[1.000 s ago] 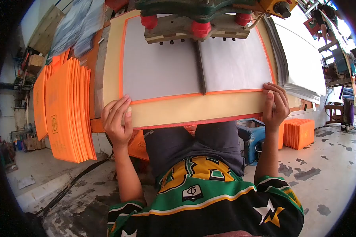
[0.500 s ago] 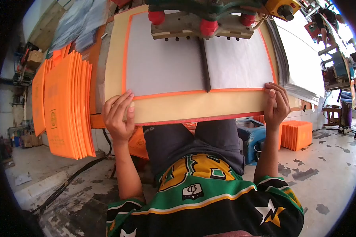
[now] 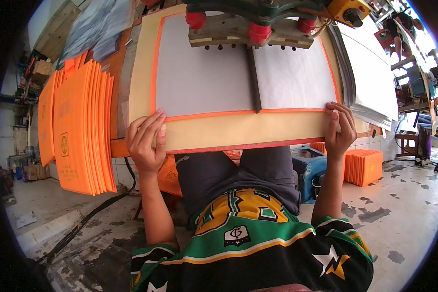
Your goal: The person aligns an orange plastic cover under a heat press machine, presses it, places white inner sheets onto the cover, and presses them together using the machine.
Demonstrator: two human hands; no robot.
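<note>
An opened folder cover (image 3: 205, 78), with an orange border, greyish inner sheets and a dark strip down its middle, lies flat on a beige board (image 3: 243, 131). My left hand (image 3: 145, 142) is at its near left corner, fingertips and thumb pressed around that corner. At the near right corner, my right hand (image 3: 341, 129) has its fingers bent and thumb close to them, gripping the corner. The undersides of both hands are hidden. Over the far part of the cover hangs a machine head (image 3: 248, 34) with red cylinders, apart from both hands.
Orange folders (image 3: 82, 131) stand stacked at the left, by clear plastic sheets (image 3: 95, 34). White sheets (image 3: 370, 68) lie at the right. A yellow box with a dial (image 3: 348, 12) is at the top. A blue container (image 3: 309, 170) and more orange folders (image 3: 364, 167) are below.
Almost nothing differs. Both hands stay at the cover's near corners, while the view has shifted very slightly.
</note>
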